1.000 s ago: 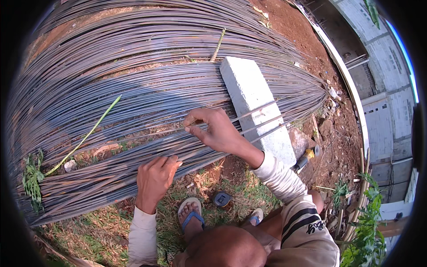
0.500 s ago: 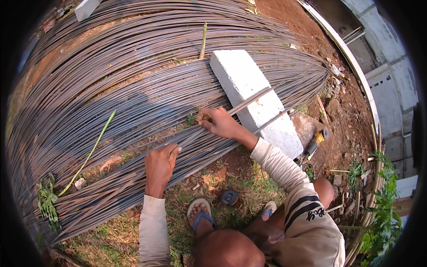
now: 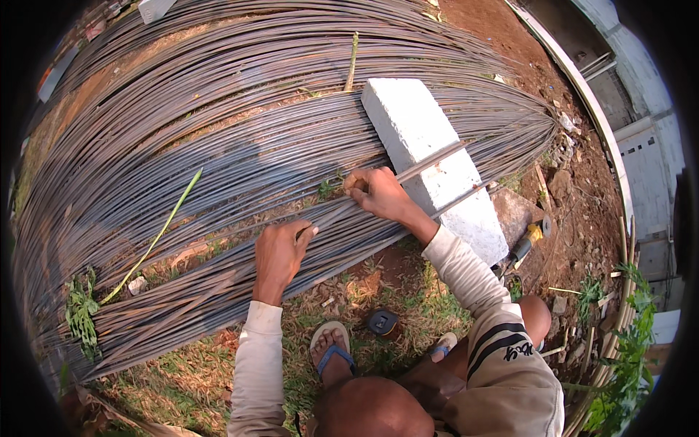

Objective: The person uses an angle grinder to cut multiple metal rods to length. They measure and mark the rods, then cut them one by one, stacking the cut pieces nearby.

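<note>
A wide bundle of long thin steel rods (image 3: 240,160) lies across the ground in front of me. My left hand (image 3: 280,251) is closed around a rod near the bundle's front edge. My right hand (image 3: 378,193) grips the same rod further right, close to a white concrete block (image 3: 429,156) that rests on the bundle. Two rods run over the block's top. My feet in sandals (image 3: 331,349) stand on the grass just below my hands.
A small dark round object (image 3: 384,323) lies on the grass by my feet. A yellow and black power tool (image 3: 530,237) sits on the dirt right of the block. A green plant stalk (image 3: 156,237) lies on the rods at left. Green plants and a wall stand at right.
The view has shifted, so the bundle and block sit lower and nearer. My right hand has slid along the rod toward the block; my left hand has kept its grip.
</note>
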Motion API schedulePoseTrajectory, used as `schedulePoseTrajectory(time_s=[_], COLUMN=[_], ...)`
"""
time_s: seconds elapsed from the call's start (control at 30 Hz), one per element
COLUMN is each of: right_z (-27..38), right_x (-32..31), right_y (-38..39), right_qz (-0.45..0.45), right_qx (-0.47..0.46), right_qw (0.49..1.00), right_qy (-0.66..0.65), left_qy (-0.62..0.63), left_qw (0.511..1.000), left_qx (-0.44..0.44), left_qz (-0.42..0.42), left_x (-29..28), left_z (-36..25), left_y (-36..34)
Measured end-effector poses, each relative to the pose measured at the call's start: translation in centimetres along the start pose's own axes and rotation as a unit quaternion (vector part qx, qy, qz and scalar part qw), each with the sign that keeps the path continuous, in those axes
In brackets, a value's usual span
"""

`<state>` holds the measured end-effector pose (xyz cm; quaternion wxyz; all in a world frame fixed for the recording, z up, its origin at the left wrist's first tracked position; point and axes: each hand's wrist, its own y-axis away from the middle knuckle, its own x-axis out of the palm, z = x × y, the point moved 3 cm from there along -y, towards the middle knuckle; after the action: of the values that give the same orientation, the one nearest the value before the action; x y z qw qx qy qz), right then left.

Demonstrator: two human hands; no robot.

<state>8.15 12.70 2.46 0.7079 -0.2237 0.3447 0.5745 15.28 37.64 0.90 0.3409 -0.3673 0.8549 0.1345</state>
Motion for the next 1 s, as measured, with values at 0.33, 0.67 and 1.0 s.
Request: schedulePoseTrajectory(time_s=[0.33,0.67,1.0], right_z=[-0.4,14.0,22.5], right_x=[-0.3,9.5,22.1], right_y=[0.0,-7.8,-9.0], right_qz=[-0.016,0.267,0.532], right_qx=[-0.03,-0.023,0.026], right_qw=[0.999,0.928,0.828], right_qy=[0.036,-0.26,-0.173], left_qy=[0.004,-0.013,0.221], left_qw=[1.0,1.0,0.964], left_qx=[-0.017,-0.006,-0.006], left_qz=[0.019,-0.005,-0.15], left_x=[0.8,1.3,3.1], left_z=[0.2,1.1,2.3], left_y=[-0.5,0.7,1.0])
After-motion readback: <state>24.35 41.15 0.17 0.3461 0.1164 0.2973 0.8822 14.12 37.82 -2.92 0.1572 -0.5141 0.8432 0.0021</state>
